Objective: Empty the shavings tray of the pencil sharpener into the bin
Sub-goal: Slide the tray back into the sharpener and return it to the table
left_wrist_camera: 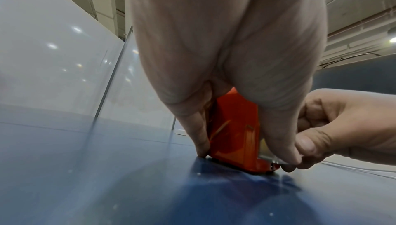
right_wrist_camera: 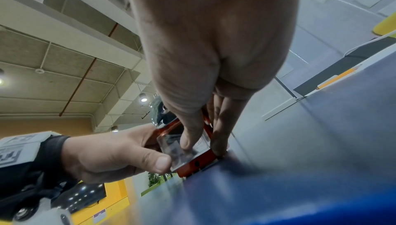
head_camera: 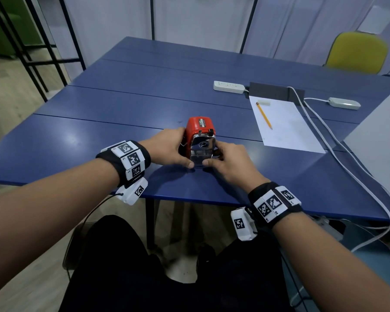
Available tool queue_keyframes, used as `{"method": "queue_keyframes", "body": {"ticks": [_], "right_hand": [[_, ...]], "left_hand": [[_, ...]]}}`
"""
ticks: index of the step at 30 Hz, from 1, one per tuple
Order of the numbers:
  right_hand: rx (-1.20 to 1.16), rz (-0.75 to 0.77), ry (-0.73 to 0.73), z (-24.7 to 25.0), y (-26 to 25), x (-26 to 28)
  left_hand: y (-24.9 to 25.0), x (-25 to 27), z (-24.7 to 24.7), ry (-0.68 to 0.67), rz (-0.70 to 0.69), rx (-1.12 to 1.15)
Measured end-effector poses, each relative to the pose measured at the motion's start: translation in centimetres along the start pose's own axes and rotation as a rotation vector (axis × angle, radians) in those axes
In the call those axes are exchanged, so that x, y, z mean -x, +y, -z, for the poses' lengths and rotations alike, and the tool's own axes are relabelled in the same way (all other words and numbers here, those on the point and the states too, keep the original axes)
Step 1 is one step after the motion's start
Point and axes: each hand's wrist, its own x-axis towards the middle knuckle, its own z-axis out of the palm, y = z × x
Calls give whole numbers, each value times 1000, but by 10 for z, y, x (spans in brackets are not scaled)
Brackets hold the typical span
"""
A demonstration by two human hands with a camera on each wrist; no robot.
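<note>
A red pencil sharpener (head_camera: 199, 129) with a chrome front stands on the blue table (head_camera: 99, 140) near its front edge. Its clear shavings tray (head_camera: 200, 159) sits in the base, facing me. My left hand (head_camera: 178, 152) grips the sharpener's left side, with the thumb at the tray's lower left corner. My right hand (head_camera: 214, 157) pinches the tray end, thumb on the clear front and fingers along the right side. The left wrist view has the red body (left_wrist_camera: 233, 137) between my left fingers. In the right wrist view my thumb presses the clear tray (right_wrist_camera: 171, 154). No bin is in view.
To the right lies a white sheet (head_camera: 284, 124) with a yellow pencil (head_camera: 264, 115) and an eraser (head_camera: 263, 102) on it. Behind it are a power strip (head_camera: 229, 87) and white cables (head_camera: 338, 154). A grey panel (head_camera: 378, 136) lies at the right edge and a yellow chair (head_camera: 358, 52) stands beyond.
</note>
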Motion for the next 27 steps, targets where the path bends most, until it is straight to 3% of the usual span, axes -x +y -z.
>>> {"method": "queue_keyframes", "body": {"ticks": [11,19,22,27], "right_hand": [[55,-50,34,1,-6,-8],[-18,-66,19,1,-1,4],[-110,-98,23,-1,5,10],[-281,-138,120,-25,-17,13]], "left_hand": [[-1,-3,-1,21,-14,-16],[-5,-2,27,-172,6,-62],[-4,4,34,-161,-3,69],[12,6,28,-90,10,516]]}}
